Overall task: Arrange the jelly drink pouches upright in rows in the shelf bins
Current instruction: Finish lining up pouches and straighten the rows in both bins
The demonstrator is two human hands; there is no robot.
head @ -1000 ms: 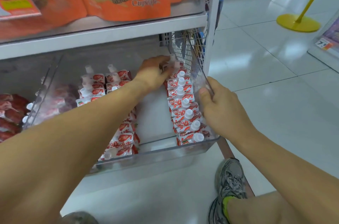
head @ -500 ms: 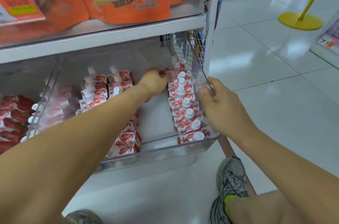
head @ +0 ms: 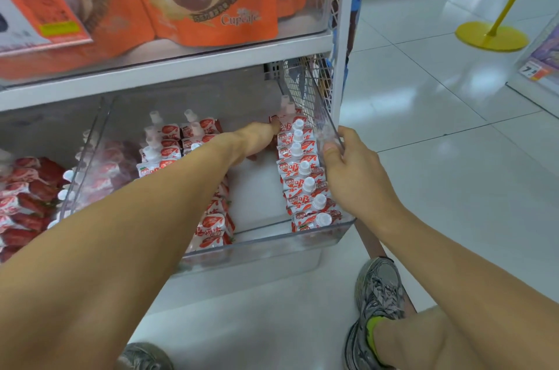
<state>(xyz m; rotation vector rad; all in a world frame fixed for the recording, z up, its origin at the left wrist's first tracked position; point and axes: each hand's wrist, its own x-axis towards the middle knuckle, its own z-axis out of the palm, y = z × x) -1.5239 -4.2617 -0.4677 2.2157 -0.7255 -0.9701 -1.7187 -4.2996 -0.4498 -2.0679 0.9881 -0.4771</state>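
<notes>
1. Left hand (head: 257,139): reaches deep into the clear plastic bin (head: 272,241) on the lower shelf. Fingers curl down and forward against the far end of the right-hand row of jelly drink pouches (head: 302,179). The fingertips are hidden behind the hand, so whether they pinch a pouch or only press on it cannot be told.
2. Right hand (head: 354,173): grips the bin's right wall near its top edge, thumb inside the wall, the other fingers wrapped over the outside.
3. Right-hand row: pouches upright, white caps up, packed one behind another along the right wall from front to back.
4. Left-hand pouches (head: 178,145): a second group stands upright at the bin's left rear; more pouches run toward the front, partly hidden under the left forearm.
5. Bare bin floor shows between the two rows.
6. Neighbouring bin to the left holds red strawberry pouches (head: 21,197), lying loosely.
7. Upper shelf: orange cupcake snack bags (head: 211,0).
8. Grey sneaker (head: 378,303) rests on the tiled floor beside the shelf.
</notes>
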